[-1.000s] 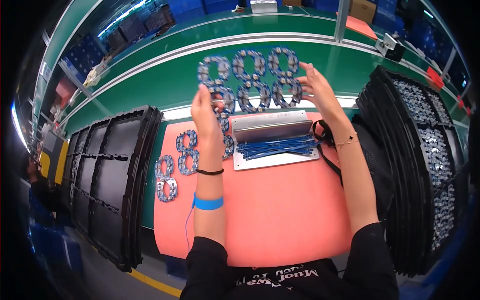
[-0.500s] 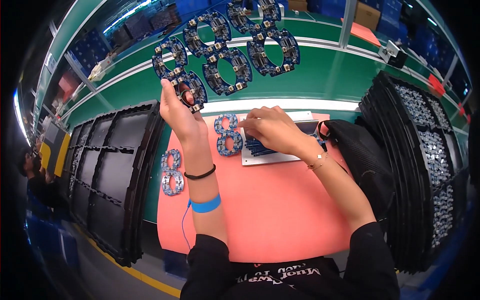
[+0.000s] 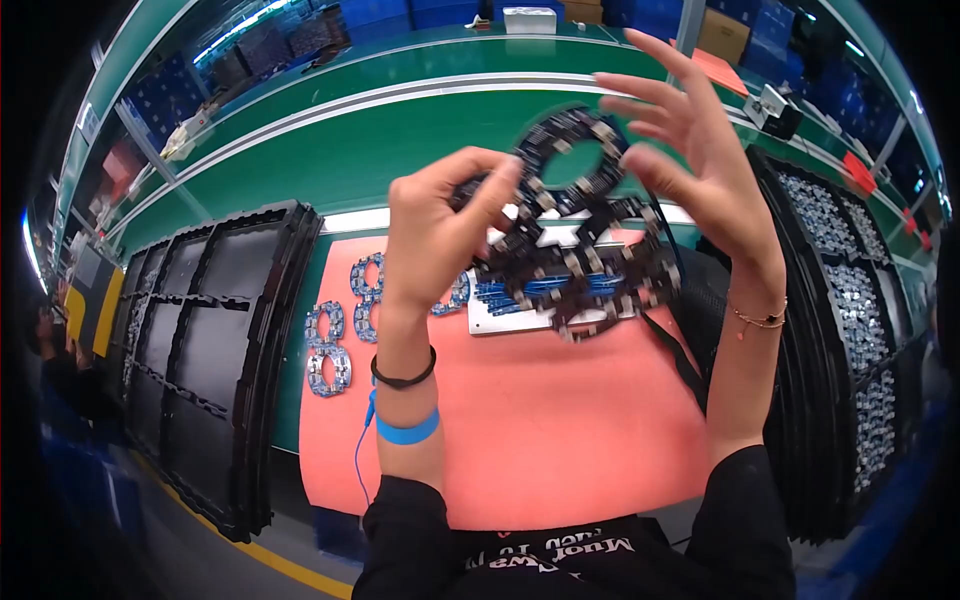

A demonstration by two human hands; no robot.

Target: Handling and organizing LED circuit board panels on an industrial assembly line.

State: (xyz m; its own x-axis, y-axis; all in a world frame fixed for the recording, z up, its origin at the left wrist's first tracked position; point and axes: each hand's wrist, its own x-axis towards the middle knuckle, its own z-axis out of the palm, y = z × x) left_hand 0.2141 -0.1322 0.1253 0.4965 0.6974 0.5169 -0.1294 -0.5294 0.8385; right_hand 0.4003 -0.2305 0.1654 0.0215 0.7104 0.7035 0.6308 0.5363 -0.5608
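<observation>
My left hand pinches the edge of a dark blue panel of joined ring-shaped circuit boards, raised and tilted above the mat, smeared by motion. My right hand is open beside the upper ring, fingers spread; whether its thumb touches the panel I cannot tell. On the pink mat lie figure-eight circuit boards: one at the left, another partly behind my left wrist, and a third mostly hidden behind my left hand. Behind the panel is a pale metal plate with blue wires.
Stacked black divided trays stand at the left. More black trays at the right hold many small boards. A black mesh bag lies by the mat's right side. A blue wrist strap with a cord circles my left forearm. Another person is far left.
My left hand has brought the panel down and right, turning it to a tilt. My right hand has risen from the metal plate, its fingers spreading beside the panel.
</observation>
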